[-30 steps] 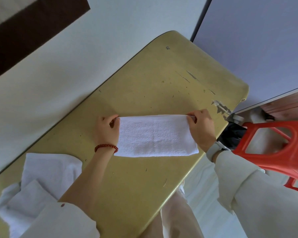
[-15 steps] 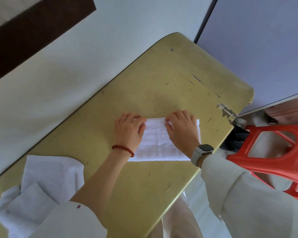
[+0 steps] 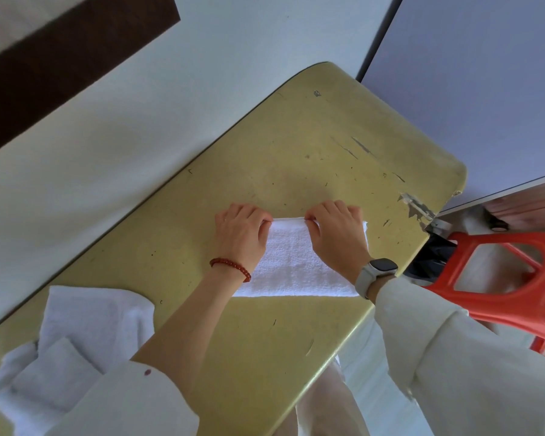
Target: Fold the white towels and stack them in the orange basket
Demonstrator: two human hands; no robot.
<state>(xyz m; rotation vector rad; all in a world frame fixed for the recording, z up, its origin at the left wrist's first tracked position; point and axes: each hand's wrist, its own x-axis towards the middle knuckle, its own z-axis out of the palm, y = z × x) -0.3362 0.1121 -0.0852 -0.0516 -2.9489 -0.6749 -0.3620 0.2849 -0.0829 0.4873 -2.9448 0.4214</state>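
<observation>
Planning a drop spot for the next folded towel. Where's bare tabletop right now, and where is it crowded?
Free: the far end of the table, beyond both hands, up to the rounded corner; also the near strip between the folded towel and the table's near edge. Crowded: mid-table, where the left hand and right hand pinch that towel, and the near-left corner under the towel pile.

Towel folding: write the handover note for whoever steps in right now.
Left hand and right hand each pinch the far edge of the folded towel, which lies flat as a strip on the table.
More towels lie in a loose pile at the table's near left end, not yet folded.
The basket is not in view; an orange stool stands to the right.
Done: the strip fold.
Left: finish this towel, fold the pile, stack all of them in the basket.
</observation>
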